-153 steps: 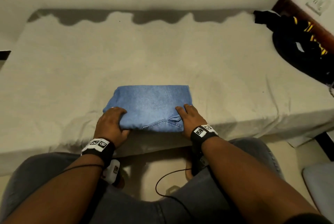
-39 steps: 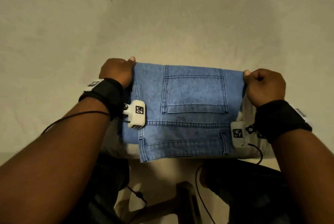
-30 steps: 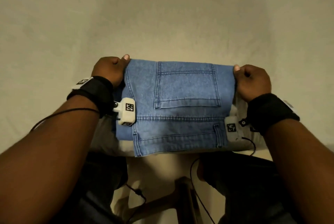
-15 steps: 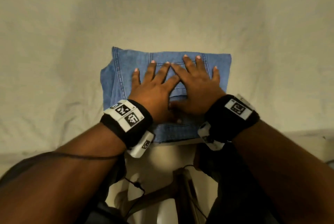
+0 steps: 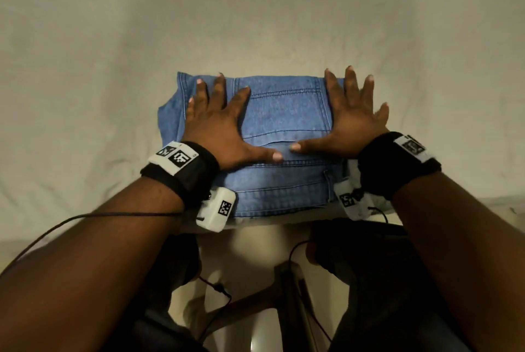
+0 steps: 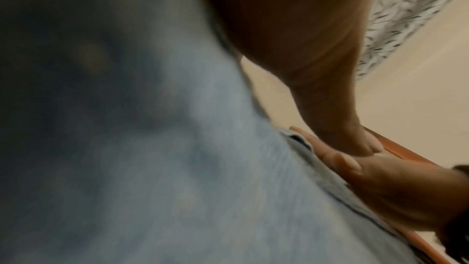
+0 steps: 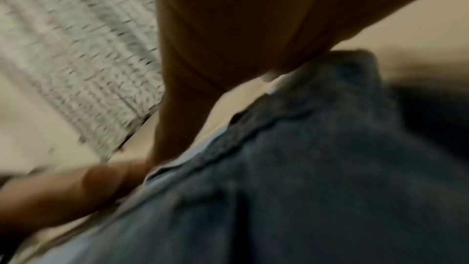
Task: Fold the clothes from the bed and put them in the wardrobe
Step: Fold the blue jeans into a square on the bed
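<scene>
Head cam: the folded jeans point(image 5: 284, 136) sit at the near edge of the bed point(image 5: 255, 11), back pocket facing up. Left hand point(image 5: 218, 127) is flat on the left half of the denim, fingers spread and straight, thumb stretched toward the middle. Right hand point(image 5: 350, 121) mirrors it on the right half, palm down, fingers fanned out, its outer fingers reaching past the fabric's edge. The two thumb tips nearly meet just below the pocket. Both forearms come in from the bottom corners, each with a black wristband point(image 5: 181, 172).

Left wrist cam: pretty blurry, mostly pale blue denim point(image 6: 177, 168) filling the shot, with the left thumb point(image 6: 337, 162) lying straight along the fabric.

Right wrist cam: also smeared. Darker-looking denim point(image 7: 304, 188) down low, the right thumb point(image 7: 101, 180) laid out flat beside it, nothing gripped.
</scene>
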A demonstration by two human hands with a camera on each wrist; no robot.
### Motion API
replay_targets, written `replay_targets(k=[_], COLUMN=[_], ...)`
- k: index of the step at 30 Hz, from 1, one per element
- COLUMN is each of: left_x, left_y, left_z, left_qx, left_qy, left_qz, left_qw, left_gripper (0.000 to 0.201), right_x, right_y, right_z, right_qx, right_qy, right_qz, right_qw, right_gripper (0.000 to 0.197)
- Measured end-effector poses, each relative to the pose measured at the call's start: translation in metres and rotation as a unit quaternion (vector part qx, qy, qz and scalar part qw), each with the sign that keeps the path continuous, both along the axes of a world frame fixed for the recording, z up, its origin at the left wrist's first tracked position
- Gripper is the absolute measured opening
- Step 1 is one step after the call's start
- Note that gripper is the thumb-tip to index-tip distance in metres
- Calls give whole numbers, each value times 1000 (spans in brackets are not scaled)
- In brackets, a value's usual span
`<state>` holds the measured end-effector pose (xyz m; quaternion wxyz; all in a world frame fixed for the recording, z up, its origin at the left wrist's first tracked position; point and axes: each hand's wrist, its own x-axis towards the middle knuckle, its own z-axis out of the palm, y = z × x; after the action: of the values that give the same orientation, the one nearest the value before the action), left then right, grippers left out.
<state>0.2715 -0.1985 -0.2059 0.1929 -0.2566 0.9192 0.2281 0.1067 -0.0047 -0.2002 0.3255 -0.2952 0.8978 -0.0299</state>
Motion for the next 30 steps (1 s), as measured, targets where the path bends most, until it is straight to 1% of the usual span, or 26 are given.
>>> replay_targets(k=[2, 3, 4, 6, 8, 11, 12, 14, 16, 17, 18, 19, 20, 21, 22, 23, 24, 25, 26, 27, 28, 29, 30], left_x=[10, 19, 30, 51, 67, 80, 82, 85, 84, 83, 81, 80, 80, 80, 80, 79, 80, 80, 80, 78, 76, 74, 72], left_y=[14, 25, 37, 53, 54, 41, 38, 33, 25, 20, 14, 7, -1, -7, -16, -23, -31, -37, -44, -50, -54, -58, -60], left_z=[9, 10, 6, -11, -25, -33, -33, -28, -18, -13, -10, -8, -10, -12, -16, -19, -23, -21, -19, -15, -12, -7, -3], left_qx=[-19, -23, -30, -78, -114, -114, -110, -90, -39, -7, 26, 57, 75, 68, 43, 18, 9, 22, 60, 112, 165, 219, 278], left_qy=[6, 10, 11, 11, 28, 75, 78, 54, 26, 34, 61, 106, 161, 211, 232, 223, 195, 170, 157, 159, 160, 155, 144], left_qz=[-78, -114, -145, -192, -198, -162, -161, -168, -151, -123, -83, -37, 7, 43, 75, 109, 154, 210, 272, 332, 384, 425, 450], left_qw=[997, 993, 989, 978, 973, 977, 978, 980, 987, 992, 994, 992, 984, 974, 969, 968, 969, 963, 947, 923, 894, 865, 836], left_gripper=[149, 150, 152, 154, 150, 142, 141, 139, 132, 122, 108, 92, 77, 68, 68, 77, 91, 104, 114, 121, 121, 115, 101], right_x=[21, 36, 53, 80, 85, 64, 58, 47, 38, 34, 30, 27, 23, 20, 16, 9, 4, 0, -2, -2, -2, 1, 3], right_y=[0, 1, 4, 16, 26, 29, 29, 29, 31, 31, 32, 32, 32, 32, 32, 31, 32, 31, 30, 29, 26, 22, 18], right_z=[10, 8, 1, -21, -30, -26, -23, -18, -15, -15, -15, -15, -18, -20, -20, -25, -29, -32, -34, -36, -37, -35, -32], right_qx=[-33, -57, -75, -80, -74, -48, -33, -10, -13, -29, -54, -84, -114, -143, -169, -185, -194, -209, -237, -268, -290, -307, -313], right_qy=[52, 70, 83, 109, 102, 53, 31, 0, -14, -12, -3, 6, 16, 25, 27, 18, -4, -43, -94, -148, -195, -230, -260], right_qz=[76, 112, 147, 203, 214, 181, 174, 171, 165, 155, 134, 96, 40, -27, -99, -172, -234, -284, -321, -346, -370, -391, -413], right_qw=[995, 990, 983, 970, 969, 981, 984, 985, 986, 987, 989, 992, 993, 989, 980, 967, 953, 935, 912, 887, 861, 837, 815], right_gripper=[154, 154, 154, 151, 150, 152, 153, 152, 146, 144, 143, 142, 140, 134, 128, 123, 118, 114, 107, 93, 75, 57, 46])
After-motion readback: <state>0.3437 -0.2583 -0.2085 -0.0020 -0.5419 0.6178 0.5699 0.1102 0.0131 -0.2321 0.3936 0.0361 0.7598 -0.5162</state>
